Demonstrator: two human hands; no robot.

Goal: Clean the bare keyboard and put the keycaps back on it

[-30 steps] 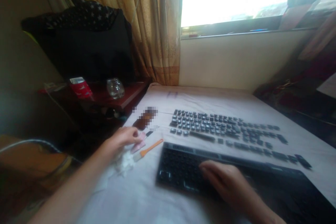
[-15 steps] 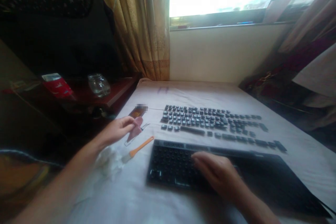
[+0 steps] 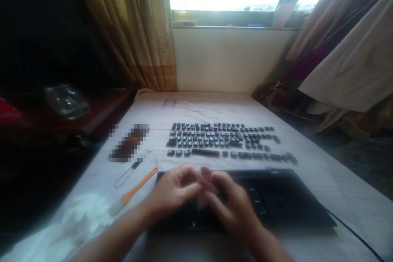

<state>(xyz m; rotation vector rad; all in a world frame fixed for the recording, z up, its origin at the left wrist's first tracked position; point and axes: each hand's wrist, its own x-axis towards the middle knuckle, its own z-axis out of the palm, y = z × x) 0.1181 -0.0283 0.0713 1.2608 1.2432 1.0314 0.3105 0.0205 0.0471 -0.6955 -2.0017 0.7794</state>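
Note:
A small pink cloth (image 3: 205, 173) is pinched between my two hands above a black keyboard (image 3: 294, 196). My left hand (image 3: 176, 192) has thumb and fingers closed on its left side. On the other side, my right hand (image 3: 230, 198) grips it too, fingertips close to the left ones. Motion blurs the fingers and the lower part of the cloth. Both hands cover much of the keyboard's left half. Behind it, loose black keycaps (image 3: 205, 142) lie in rows, with a long space bar key (image 3: 205, 152) in the front row.
Left of the keyboard lie an orange-handled brush (image 3: 139, 185), a wire tool (image 3: 124, 174) and a crumpled white heap (image 3: 82, 215). A partly pixelated brown object (image 3: 130, 143) is behind them. A glass jar (image 3: 66, 100) stands on the side table. A cable (image 3: 353, 229) trails right.
My left hand has brought the pink cloth from the left side to above the keyboard. My right hand has moved left and taken hold of it too. The view has turned right.

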